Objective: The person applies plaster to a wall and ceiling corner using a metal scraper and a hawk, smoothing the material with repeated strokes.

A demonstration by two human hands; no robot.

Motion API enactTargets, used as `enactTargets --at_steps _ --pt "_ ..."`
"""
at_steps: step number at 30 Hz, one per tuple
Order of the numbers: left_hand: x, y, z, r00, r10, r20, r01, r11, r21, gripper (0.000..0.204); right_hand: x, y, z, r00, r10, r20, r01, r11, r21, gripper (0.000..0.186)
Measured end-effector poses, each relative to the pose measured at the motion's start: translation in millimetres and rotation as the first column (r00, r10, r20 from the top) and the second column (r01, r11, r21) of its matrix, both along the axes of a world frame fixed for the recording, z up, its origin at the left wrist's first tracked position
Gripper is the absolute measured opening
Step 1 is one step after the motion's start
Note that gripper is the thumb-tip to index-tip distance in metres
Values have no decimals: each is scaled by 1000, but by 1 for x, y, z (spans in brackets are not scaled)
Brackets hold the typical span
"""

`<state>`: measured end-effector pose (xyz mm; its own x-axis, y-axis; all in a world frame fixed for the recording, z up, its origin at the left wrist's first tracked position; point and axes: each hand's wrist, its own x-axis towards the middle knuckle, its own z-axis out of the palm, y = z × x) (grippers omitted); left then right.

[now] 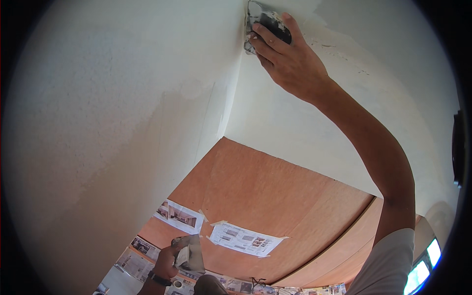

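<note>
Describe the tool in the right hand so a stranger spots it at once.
Find the corner between two pale surfaces above the brown panel; follow it up. There the right hand holds a flat, smeared trowel. Its dark grip and high place set it apart from the tool in the left hand below.

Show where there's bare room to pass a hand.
Probably the brown wooden panel, between the white plastered corner and taped white paper sheets. Crowded: lower left, with the left hand, grey metal plate and printed papers.
</note>
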<state>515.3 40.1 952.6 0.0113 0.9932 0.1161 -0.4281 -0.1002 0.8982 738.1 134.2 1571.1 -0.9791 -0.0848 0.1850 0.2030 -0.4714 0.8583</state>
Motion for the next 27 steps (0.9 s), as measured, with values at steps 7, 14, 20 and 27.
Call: enactTargets --at_steps 7,14,20,27 --pt "-16 -37 7 751 201 -629 -125 979 163 32 -7 -33 7 961 -271 60 269 962 40 37" --pt "-2 -40 38 936 163 -313 -174 985 -7 23 -13 -26 1 958 -285 11 284 957 61 36" --pt "-1 -18 -10 887 238 -396 -189 969 159 41 -17 -34 -8 928 -372 -32 374 922 100 32" --pt "-6 -25 -6 955 143 -258 -126 989 83 32 5 -50 -9 919 -390 -57 393 917 63 35"
